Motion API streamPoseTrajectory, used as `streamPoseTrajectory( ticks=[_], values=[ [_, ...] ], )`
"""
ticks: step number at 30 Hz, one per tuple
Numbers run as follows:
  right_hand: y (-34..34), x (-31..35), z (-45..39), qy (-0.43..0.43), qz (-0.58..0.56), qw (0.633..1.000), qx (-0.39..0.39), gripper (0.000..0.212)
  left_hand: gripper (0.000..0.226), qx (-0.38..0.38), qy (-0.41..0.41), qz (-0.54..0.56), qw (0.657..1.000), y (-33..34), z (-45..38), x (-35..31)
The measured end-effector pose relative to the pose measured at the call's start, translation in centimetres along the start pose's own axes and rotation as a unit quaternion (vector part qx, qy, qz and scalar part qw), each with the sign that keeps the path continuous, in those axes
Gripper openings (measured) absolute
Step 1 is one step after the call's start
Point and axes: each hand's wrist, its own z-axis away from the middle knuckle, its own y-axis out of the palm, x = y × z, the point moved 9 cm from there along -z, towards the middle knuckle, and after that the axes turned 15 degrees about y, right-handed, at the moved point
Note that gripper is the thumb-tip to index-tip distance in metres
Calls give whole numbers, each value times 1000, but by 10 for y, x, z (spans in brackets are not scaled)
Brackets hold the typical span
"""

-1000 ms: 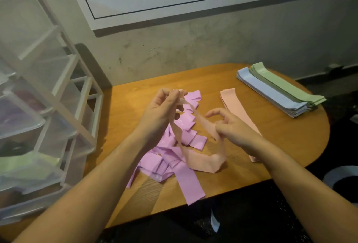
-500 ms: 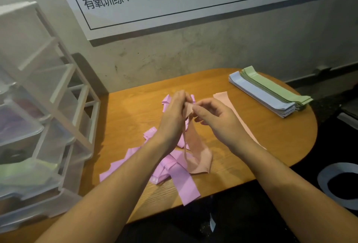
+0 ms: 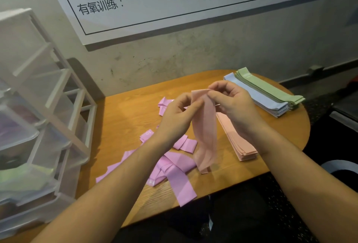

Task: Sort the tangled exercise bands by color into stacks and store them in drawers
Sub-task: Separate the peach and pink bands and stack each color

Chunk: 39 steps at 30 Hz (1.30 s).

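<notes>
head view: both forearms reach forward over the wooden table (image 3: 126, 118). left hand (image 3: 175, 118) and right hand (image 3: 235, 105) are raised above it, each pinching the upper end of one peach band (image 3: 206, 130) between thumb and fingertips; the band hangs down as a loop, its lower end near the tabletop. below the left wrist lies a tangled pile of pink bands (image 3: 174, 167), partly hidden by that arm. a flat peach stack (image 3: 241, 145) lies just right of the hanging band, its far end covered by the right hand. blue stack (image 3: 257, 99) and green stack (image 3: 271, 89) sit side by side at the far right. drawer unit (image 3: 38, 118) at left is blurred; its contents are possibly bands.
</notes>
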Motion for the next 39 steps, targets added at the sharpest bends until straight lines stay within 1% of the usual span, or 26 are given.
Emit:
streamPoseTrajectory(
  ticks=[5, 7, 10, 11, 13, 15, 17, 19, 21, 25, 27, 28, 31, 34, 38, 39],
  values=[
    [-5, -5, -7, 21, -36, 999, -14, 5, 20, -3, -39, 91, 995, 18, -8, 2],
    [-8, -9, -9, 32, -59, 998, -19, 6, 20, 0, -49, 104, 993, 24, -11, 4],
    [-14, -17, -14, 63, -81, 995, -5, 9, 28, 0, -75, 113, 991, 29, -14, 9],
    [-16, -19, -15, 70, -85, 994, 0, 9, 29, -2, -82, 118, 990, 30, -16, 12],
    [-19, -26, -18, 78, -93, 993, 1, 10, 21, -15, -92, 134, 987, 32, -19, 15],
    [-22, -38, -20, 100, -97, 990, 10, 27, 14, -24, -101, 171, 980, 36, -22, 16],
    [-24, -51, -20, 127, -82, 988, 38, 46, 13, -33, -115, 206, 971, 38, -26, 16],
    [-24, -60, -18, 134, -61, 987, 70, 52, 11, -53, -130, 236, 962, 38, -32, 17],
    [-27, -65, -15, 120, -11, 989, 81, 48, 8, -84, -151, 263, 949, 37, -36, 21],
    [-35, -75, -14, 111, 112, 985, 68, 23, 9, -122, -186, 313, 923, 40, -50, 32],
    [-43, -80, -16, 119, 156, 980, 35, 16, 18, -143, -191, 315, 919, 40, -58, 36],
    [-49, -83, -17, 124, 153, 980, 20, 13, 23, -152, -192, 314, 917, 40, -63, 38],
    [-65, -88, -19, 138, 133, 981, -17, 14, 26, -167, -186, 283, 926, 38, -78, 51],
    [-79, -89, -18, 139, 195, 970, -48, 20, 23, -166, -196, 213, 943, 39, -90, 68],
    [-99, -90, -15, 145, 228, 960, -73, 11, 17, -157, -215, 182, 947, 52, -102, 90],
    [-103, -91, -14, 152, 239, 956, -73, 13, 16, -158, -224, 182, 944, 56, -105, 96]
  ],
)
